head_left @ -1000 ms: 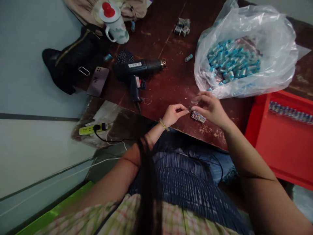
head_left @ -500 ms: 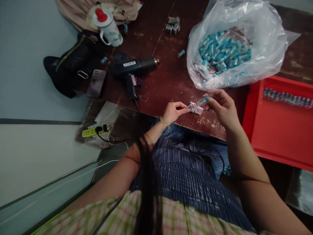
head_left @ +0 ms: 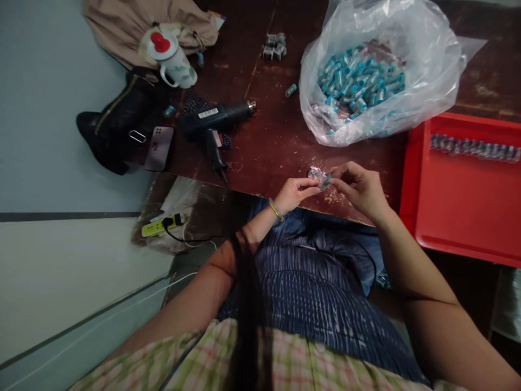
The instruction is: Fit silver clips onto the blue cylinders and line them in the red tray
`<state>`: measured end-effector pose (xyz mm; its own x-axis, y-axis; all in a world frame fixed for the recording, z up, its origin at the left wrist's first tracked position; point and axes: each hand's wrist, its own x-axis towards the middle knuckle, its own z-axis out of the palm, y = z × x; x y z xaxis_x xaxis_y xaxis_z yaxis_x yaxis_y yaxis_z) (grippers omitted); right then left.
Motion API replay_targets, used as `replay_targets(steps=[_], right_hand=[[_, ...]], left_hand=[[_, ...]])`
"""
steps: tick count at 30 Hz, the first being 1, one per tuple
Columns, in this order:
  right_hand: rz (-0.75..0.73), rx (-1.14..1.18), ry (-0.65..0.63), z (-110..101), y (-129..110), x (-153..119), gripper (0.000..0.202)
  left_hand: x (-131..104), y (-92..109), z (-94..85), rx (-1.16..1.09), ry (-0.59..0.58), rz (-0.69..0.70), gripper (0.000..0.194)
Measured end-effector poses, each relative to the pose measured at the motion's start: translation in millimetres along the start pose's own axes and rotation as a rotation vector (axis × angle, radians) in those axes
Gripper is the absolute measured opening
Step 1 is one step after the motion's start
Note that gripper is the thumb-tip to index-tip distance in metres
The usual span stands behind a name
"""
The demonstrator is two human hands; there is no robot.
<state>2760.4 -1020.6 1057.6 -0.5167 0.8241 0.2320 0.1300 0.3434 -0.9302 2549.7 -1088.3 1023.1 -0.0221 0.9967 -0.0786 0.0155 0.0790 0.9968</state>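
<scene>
From here I see the vial [head_left: 326, 181] between both hands, pinched in my right hand [head_left: 363, 189], seemingly slanting toward my left hand [head_left: 291, 195]; I can't tell what that grips. Shiny pile [head_left: 315, 173] just beyond.

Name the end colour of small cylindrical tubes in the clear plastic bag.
The tubes show turquoise ends, head view.
</scene>
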Motion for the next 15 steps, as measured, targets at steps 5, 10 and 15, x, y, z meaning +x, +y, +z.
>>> replay_targets(steps=[5,10,15], right_hand=[[0.080,0.015,-0.009,5.4,7.5,-12.3,0.030],[0.068,0.010,-0.017,16.4,10.1,-28.8,0.024],[0.014,-0.033,0.129,27.6,20.0,-44.1,0.016]], left_hand=[[-5.2,-13.5,17.6,-0.194,-0.036,-0.094,0.018],[-8.8,-11.1,25.1,-0.385,-0.017,-0.280,0.012],[-15.4,-7.7,27.0,-0.502,-0.067,-0.358,0.012]])
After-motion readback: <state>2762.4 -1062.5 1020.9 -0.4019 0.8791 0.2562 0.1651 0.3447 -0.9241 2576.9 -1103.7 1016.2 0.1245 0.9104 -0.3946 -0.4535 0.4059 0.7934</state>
